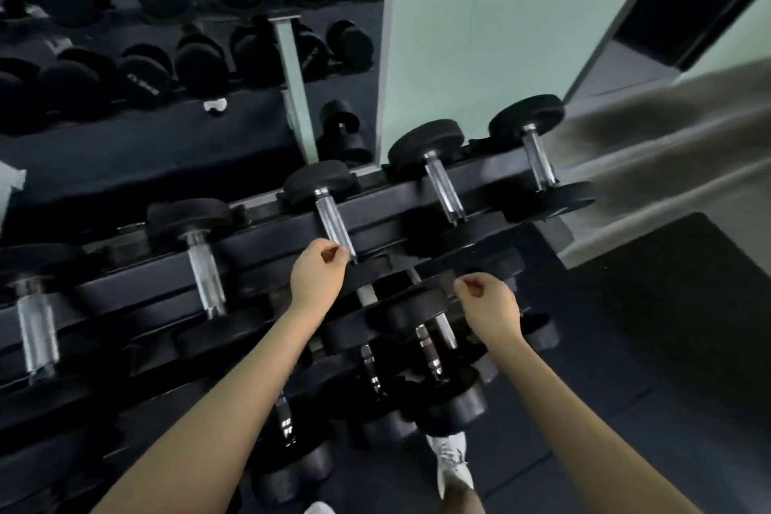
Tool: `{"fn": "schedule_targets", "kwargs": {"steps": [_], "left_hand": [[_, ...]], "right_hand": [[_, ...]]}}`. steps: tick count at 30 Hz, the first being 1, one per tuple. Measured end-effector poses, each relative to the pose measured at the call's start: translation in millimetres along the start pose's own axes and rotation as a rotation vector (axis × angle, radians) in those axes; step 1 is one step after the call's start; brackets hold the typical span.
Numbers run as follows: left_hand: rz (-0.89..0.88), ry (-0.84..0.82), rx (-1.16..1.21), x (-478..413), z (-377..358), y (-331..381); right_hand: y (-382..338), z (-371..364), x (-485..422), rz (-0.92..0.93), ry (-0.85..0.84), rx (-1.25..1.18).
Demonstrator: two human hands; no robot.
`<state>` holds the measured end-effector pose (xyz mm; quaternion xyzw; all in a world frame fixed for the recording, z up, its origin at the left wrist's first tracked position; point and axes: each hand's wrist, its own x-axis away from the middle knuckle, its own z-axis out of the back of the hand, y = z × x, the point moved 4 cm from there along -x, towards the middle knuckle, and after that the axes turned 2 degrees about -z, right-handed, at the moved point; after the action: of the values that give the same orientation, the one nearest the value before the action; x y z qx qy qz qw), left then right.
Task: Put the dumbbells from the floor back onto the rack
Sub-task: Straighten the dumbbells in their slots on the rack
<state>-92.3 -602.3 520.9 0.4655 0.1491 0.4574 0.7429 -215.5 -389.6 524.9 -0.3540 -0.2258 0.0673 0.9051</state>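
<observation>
So the left hand (318, 273) is curled loosely, fingers tucked in toward the thumb, right at the near end of a chrome dumbbell handle (335, 226) on the top tier of the rack (267, 238). Looks like the fingertips are just brushing the bar, but it's blurry and I honestly can't tell if there's real contact. Nothing is gripped in it. The right hand (488, 305) is the same deal: half-closed, pinched in on itself, empty, hovering over the lower tier.

Below that hand, a few dumbbells (434, 351) sit on the lower tier, their near ends sticking out over the dark floor (626, 346). Whether any of them actually rests on the floor I can't make out, it's all black on black down there. The rack's left end is cut off by the edge. A mirror (167, 33) on the far wall shows more dumbbells, smeared.

Both forearms reach straight out from the bottom, wrists level, backs of the hands facing up. A white shoe (452, 459) peeks out near the bottom, partly behind a dumbbell head.
</observation>
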Motion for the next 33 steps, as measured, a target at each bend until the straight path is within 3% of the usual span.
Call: {"fn": "schedule_targets", "kwargs": {"steps": [7,15,18,24,26,29,33], "left_hand": [[-0.054,-0.019,-0.008,-10,-110,86],[0.176,0.288,-0.003,-31,-175,134],[0.198,0.322,-0.013,-34,-180,143],[0.087,0.142,0.013,-80,-230,171],[0.075,0.038,0.052,-103,-260,179],[0.066,-0.086,0.092,-140,-306,189],[0.187,-0.227,0.284,-165,-362,196]], "right_hand": [[32,110,-89,0.057,0.027,0.008],[25,154,-181,0.260,-0.183,0.131],[12,152,-201,0.298,-0.185,0.175],[2,160,-270,0.292,0.100,0.366],[8,157,-299,0.203,0.017,0.451],[17,143,-330,0.054,-0.247,0.450],[20,131,-351,0.060,-0.363,0.541]]}}
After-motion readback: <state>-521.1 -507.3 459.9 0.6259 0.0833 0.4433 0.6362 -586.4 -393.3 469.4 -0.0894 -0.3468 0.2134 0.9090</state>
